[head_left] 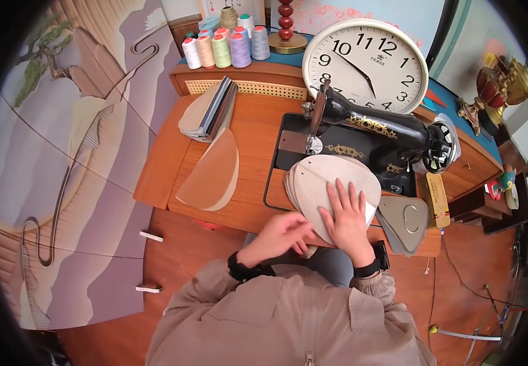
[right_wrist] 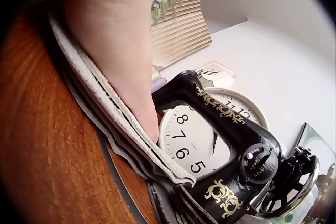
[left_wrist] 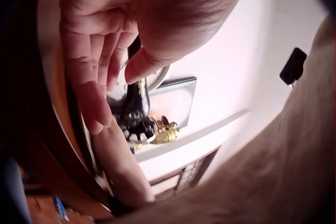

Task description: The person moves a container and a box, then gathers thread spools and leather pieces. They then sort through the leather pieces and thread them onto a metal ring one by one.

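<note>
A stack of pale rounded leather-like pieces (head_left: pixel 312 183) lies on the wooden table in front of the black sewing machine (head_left: pixel 367 122). My right hand (head_left: pixel 348 221) rests flat on top of the stack, fingers spread. In the right wrist view the layered edges of the stack (right_wrist: pixel 121 113) show beneath the right hand (right_wrist: pixel 118 40). My left hand (head_left: pixel 283 236) is just off the near left edge of the stack, fingers loosely bent, holding nothing visible. The left wrist view shows the left hand (left_wrist: pixel 142 19) with relaxed fingers; whether it touches the stack cannot be told.
Brown rounded pieces (head_left: pixel 212 174) and a standing bundle of pieces (head_left: pixel 212 110) lie at the left. Grey pieces (head_left: pixel 404 219) with a metal ring and a yellow box (head_left: pixel 438 200) are at the right. Thread spools (head_left: pixel 222 50) and a clock (head_left: pixel 367 64) stand behind.
</note>
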`<state>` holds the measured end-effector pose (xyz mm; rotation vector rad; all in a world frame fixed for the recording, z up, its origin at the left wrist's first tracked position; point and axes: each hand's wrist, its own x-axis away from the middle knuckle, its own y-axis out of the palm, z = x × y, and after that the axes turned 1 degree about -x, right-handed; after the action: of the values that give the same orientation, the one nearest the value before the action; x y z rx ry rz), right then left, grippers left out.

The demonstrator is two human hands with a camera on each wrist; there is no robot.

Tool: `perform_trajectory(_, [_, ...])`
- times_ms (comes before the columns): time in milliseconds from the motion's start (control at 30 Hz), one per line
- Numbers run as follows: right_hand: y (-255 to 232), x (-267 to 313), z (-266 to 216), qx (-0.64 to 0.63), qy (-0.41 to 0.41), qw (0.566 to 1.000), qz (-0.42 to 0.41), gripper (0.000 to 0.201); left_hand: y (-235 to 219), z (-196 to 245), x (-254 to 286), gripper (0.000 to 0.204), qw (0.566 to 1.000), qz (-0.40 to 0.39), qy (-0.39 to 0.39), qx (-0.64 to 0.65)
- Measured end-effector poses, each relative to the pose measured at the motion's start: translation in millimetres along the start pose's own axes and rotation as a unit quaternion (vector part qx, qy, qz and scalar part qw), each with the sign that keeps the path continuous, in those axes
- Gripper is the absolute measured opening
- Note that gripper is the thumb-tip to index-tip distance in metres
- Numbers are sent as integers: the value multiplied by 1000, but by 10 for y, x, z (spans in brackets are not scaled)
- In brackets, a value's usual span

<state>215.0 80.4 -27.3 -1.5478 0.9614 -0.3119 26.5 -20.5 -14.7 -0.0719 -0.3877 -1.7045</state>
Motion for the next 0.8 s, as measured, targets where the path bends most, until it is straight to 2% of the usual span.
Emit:
perform_trajectory(33, [-6,-1,-5,2,1,1000,0,59,-69,54,53,18,995,70,66,-37])
perform_trajectory(67, [-12,-4,-9,5,1,1000,0,58,-186,96,93,13,973,145,113,-141])
perform_trajectory(100, [-17,-5,-11,3,2,1000,0,58,-322,97,117,12,919,245,135,-277])
perform_trajectory(133, [-21,-8,-14,4,2,1000,1,58,-481,87,125,12,880,310,175,-315])
perform_trajectory(167, [-25,-12,-20,5,2,1000,2,58,-604,163,176,13,843,356,179,-362])
perform_trajectory(200, [-31,-15,-26,4,1,1000,2,58,-777,184,210,14,766,393,199,-467])
perform_trajectory(233, [-38,-16,-31,4,3,1000,2,58,-927,160,251,17,711,420,193,-530])
perform_trajectory(267, [-44,-20,-35,5,5,1000,3,58,-979,192,297,21,679,445,165,-560])
perform_trajectory(333, [-56,-28,-39,2,3,1000,4,58,-1156,85,328,23,628,473,171,-595])
perform_trajectory(567, [-61,-28,-53,-2,6,1000,6,58,-1274,63,287,19,630,460,169,-602])
perform_trajectory(800, [-43,-23,-42,0,5,1000,7,58,-1183,168,285,12,627,445,148,-622])
